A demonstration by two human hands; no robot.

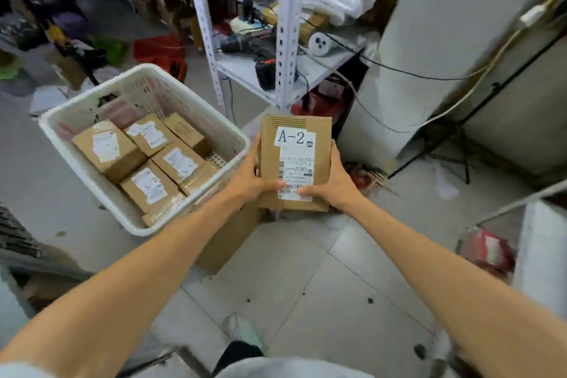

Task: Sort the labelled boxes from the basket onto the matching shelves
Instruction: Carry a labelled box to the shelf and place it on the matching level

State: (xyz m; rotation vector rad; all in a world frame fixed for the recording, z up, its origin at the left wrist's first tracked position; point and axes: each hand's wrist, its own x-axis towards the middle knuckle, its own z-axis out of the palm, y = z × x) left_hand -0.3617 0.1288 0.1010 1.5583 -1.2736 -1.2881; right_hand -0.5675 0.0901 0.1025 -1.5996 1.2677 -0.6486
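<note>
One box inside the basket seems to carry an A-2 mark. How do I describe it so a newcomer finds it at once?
Find the white plastic basket left of the held box. Inside, look toward its near side, around the middle, for a brown box lying label-up. Its white sticker shows a large A-2, which I cannot read on any box beside it.

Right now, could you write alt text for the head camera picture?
The left hand and right hand hold a cardboard box labelled A-2. Beside it, a white basket holds more labelled boxes; a metal shelf stands behind.
</note>
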